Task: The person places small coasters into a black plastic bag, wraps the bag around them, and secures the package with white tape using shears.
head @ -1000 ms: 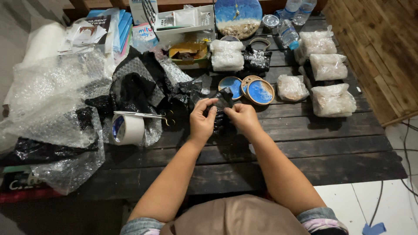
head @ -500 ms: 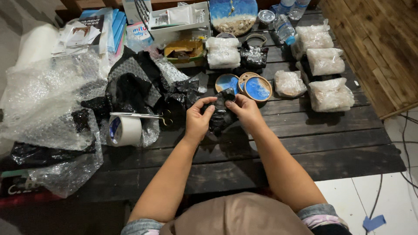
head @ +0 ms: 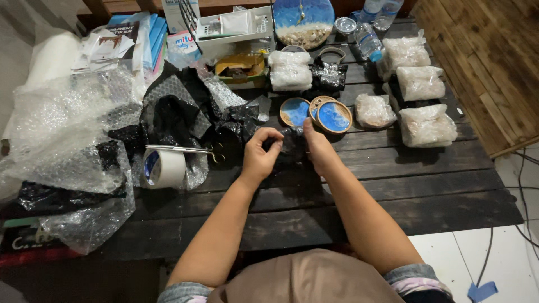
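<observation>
A small bundle in black bubble wrap [head: 291, 145] rests on the dark slatted table [head: 426, 185], gripped from both sides. My left hand [head: 259, 156] pinches its left edge with thumb and fingers. My right hand [head: 319, 149] presses against its right side, fingers curled over the wrap. Just beyond the bundle lie three round coasters [head: 318, 113] with blue and sandy faces and wooden rims.
A roll of white tape [head: 163, 167] and scissors [head: 188, 149] lie to the left, beside heaps of clear bubble wrap [head: 59, 134] and black bubble wrap [head: 174, 112]. White wrapped parcels [head: 424, 106] sit at the right, a large round blue plaque [head: 304, 21], bottles and boxes at the back.
Both hands have lowered the black bundle toward the table and pressed closer around it; the right hand turned onto its side against the wrap.
</observation>
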